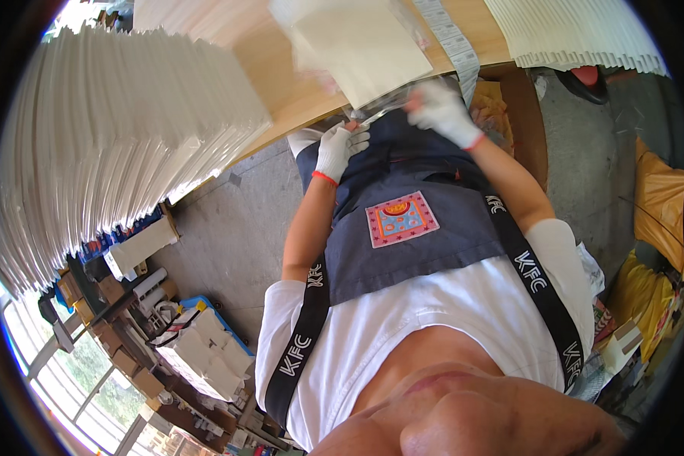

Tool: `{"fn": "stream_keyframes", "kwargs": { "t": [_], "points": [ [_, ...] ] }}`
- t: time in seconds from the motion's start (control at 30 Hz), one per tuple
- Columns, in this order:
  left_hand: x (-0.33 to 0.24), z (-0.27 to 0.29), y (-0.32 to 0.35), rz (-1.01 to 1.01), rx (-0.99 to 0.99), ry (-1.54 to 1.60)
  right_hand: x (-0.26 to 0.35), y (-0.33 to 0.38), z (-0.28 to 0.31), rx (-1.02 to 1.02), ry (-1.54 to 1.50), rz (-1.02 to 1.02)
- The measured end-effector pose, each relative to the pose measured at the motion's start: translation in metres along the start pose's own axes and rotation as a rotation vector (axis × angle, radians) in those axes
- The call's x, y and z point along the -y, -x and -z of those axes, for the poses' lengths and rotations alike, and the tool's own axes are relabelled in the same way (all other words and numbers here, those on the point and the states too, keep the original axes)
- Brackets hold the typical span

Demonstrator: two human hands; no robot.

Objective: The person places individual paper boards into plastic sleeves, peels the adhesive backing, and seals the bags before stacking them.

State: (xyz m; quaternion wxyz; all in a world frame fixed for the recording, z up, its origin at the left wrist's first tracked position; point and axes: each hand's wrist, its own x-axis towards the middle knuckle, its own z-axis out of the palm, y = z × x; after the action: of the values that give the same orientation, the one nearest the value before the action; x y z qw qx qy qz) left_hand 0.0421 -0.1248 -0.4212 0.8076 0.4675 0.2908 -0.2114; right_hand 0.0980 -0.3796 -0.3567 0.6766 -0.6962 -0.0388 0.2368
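Both my hands wear white gloves with red cuffs and bare fingertips, close to the near edge of the table. A thin sheet of clear plastic film [385, 104] stretches between them over my lap. My left hand [339, 149] pinches its left end between thumb and finger. On its other end, my right hand [441, 115] is closed, blurred by motion. Just beyond, a pile of flat cream-white sheets [365, 47], some in clear wrapping, overhangs the table edge. Whether the film is a bag cannot be made out.
A tall row of white packets [121, 129] fills the left of the wooden table [213, 19]. Another white stack [577, 30] stands at the right. A strip of printed labels [450, 38] hangs over the edge. Yellow bags [642, 292] lie on the right; boxes and shelves stand lower left.
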Motion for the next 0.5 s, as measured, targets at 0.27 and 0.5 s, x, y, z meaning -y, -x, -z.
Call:
{"fn": "stream_keyframes", "kwargs": {
  "t": [0.27, 0.5],
  "points": [
    [-0.010, 0.017, 0.009, -0.785, -0.162, -1.187, -0.122, 0.126, 0.204, 0.162, 1.650, -0.614],
    [-0.031, -0.012, 0.004, -1.412, 0.002, -1.624, -0.005, 0.021, 0.090, -0.198, 1.098, 0.380]
  ]
}}
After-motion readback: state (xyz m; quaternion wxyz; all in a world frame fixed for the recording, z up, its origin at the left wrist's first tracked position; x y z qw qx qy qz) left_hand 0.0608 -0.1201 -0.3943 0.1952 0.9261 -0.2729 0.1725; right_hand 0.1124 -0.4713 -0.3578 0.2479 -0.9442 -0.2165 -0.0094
